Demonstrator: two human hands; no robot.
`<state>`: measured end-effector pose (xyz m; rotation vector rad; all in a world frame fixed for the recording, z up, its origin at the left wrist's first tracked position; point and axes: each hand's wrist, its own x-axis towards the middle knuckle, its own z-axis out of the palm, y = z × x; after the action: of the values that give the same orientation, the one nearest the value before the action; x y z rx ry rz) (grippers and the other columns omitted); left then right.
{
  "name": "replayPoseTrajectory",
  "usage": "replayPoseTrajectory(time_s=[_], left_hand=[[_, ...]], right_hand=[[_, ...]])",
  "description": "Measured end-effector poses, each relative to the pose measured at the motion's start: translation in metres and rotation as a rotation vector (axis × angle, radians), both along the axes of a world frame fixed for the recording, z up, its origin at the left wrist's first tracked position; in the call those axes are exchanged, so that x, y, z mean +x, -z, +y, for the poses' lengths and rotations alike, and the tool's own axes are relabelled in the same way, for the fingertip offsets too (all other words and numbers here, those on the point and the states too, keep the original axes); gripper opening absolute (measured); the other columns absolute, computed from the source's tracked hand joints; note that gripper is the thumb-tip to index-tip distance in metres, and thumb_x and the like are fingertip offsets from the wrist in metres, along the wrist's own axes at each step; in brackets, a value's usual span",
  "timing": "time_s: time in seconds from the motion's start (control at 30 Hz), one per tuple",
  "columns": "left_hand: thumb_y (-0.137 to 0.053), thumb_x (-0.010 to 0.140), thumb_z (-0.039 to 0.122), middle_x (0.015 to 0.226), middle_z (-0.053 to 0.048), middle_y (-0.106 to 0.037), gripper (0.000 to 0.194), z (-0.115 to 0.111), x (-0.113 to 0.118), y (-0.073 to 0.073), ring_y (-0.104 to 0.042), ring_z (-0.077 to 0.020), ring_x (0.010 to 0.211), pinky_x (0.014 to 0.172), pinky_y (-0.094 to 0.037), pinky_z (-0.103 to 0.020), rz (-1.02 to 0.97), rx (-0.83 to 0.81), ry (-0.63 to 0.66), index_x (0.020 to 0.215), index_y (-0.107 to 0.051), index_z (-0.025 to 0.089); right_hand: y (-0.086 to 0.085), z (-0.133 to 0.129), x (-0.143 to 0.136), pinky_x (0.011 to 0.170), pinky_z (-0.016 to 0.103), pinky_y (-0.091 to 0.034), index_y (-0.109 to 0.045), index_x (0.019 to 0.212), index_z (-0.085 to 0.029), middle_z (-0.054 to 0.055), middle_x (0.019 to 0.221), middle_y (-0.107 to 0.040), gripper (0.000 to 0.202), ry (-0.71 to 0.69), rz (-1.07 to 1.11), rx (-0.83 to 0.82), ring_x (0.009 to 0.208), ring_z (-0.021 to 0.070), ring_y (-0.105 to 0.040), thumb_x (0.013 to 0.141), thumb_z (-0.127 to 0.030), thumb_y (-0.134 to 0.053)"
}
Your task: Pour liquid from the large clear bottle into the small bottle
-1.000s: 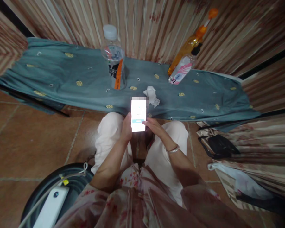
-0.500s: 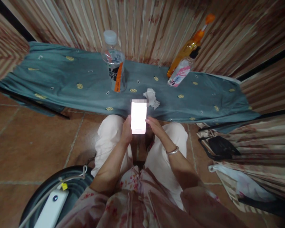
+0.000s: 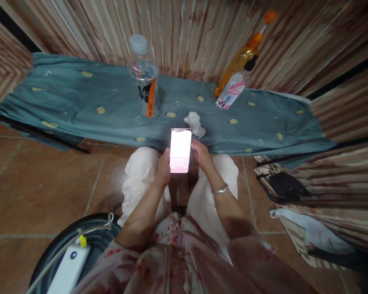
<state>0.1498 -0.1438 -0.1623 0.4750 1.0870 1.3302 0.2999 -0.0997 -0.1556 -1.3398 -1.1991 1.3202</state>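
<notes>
A smartphone (image 3: 180,150) with a glowing white screen, pink along its lower part, is held upright above my knees. My left hand (image 3: 163,166) grips its left edge, the thumb along the side and the other fingers hidden behind. Close by the phone's right edge is my right hand (image 3: 202,156), its fingers partly bent and a little apart; whether they touch the edge is hard to tell. A silver bangle (image 3: 220,189) circles my right wrist. Just beyond the phone, a crumpled white tissue (image 3: 195,124) lies on the green cloth (image 3: 116,126) with yellow pineapple prints.
A clear bottle (image 3: 147,87) with an orange and black label stands on the cloth. Farther right are an amber pump bottle (image 3: 237,61) and a pink-labelled bottle (image 3: 231,93). A white power bank (image 3: 68,267) with a cable rests on a round black stool (image 3: 43,261). Striped curtains (image 3: 178,36) hang behind.
My right hand has drawn back from the phone's screen edge and shifted slightly up and right. A pink band now shows low on the screen. My left hand keeps its hold.
</notes>
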Motion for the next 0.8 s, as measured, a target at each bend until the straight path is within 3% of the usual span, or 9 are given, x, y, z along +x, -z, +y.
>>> replayPoseTrajectory(time_s=[0.13,0.33,0.57,0.8], left_hand=[[-0.073,0.074,0.079,0.095,-0.012,-0.082,0.070,0.000,-0.002,0.002,-0.077,-0.0305,0.105,0.091,-0.058,-0.039,0.023,0.023,0.028,0.096,-0.077,0.013],[-0.071,0.079,0.075,0.095,-0.013,-0.082,0.064,-0.001,-0.003,-0.002,-0.076,-0.0318,0.109,0.090,-0.058,-0.040,0.034,0.035,0.033,0.094,-0.077,0.013],[-0.069,0.085,0.068,0.097,-0.012,-0.082,0.055,-0.002,-0.002,-0.003,-0.075,-0.0300,0.108,0.092,-0.056,-0.039,0.044,0.045,0.030,0.093,-0.077,0.014],[-0.065,0.082,0.076,0.098,-0.011,-0.082,0.063,-0.001,-0.001,0.002,-0.075,-0.0274,0.099,0.089,-0.055,-0.038,0.126,0.090,0.038,0.094,-0.077,0.015]], right_hand=[[0.005,0.002,-0.002,0.106,0.040,-0.048,-0.070,0.098,-0.024,0.006,0.115,-0.073,0.036,0.054,-0.019,-0.008,0.119,0.0261,-0.061,0.077,-0.053,-0.062],[-0.002,-0.001,-0.001,0.100,0.040,-0.050,-0.063,0.080,-0.026,0.004,0.095,-0.070,0.026,-0.051,-0.064,0.045,0.107,0.0268,-0.062,0.082,-0.051,-0.059],[-0.003,-0.002,-0.001,0.098,0.040,-0.053,-0.066,0.085,-0.025,0.003,0.097,-0.071,0.024,-0.036,-0.076,0.006,0.110,0.0267,-0.063,0.084,-0.049,-0.059],[0.002,0.000,-0.002,0.091,0.035,-0.056,-0.063,0.079,-0.026,0.000,0.085,-0.070,0.023,-0.026,-0.021,-0.066,0.099,0.0240,-0.067,0.082,-0.049,-0.063]])
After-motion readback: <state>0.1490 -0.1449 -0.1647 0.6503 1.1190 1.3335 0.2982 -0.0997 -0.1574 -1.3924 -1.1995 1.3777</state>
